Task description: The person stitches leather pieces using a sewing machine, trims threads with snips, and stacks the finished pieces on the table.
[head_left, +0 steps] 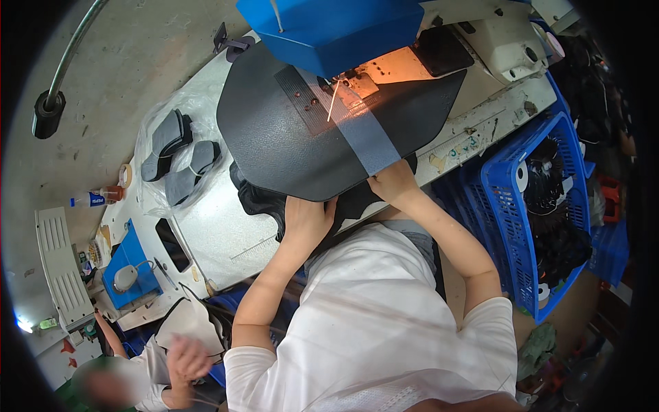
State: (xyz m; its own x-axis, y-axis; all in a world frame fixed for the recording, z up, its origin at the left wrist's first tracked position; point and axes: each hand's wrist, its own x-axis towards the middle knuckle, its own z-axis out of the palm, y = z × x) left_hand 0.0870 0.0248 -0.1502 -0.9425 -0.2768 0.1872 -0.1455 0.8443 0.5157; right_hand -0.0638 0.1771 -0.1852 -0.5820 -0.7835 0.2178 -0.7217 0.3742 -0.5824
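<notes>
Here, the black panel [312, 151] lies beyond both hands [306, 220] [396, 185], right pinching its edge, left's hold unclear.

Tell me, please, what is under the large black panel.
Dark, folded material sticks out beneath the lower edge of the black panel, over the white tabletop. Whatever lies under the panel's middle is covered; the fingertips of the left hand are hidden too.

Orange light under the blue machine head [329, 34] tints the black sheet [264, 141]; edges bow, rim goes dark
</notes>
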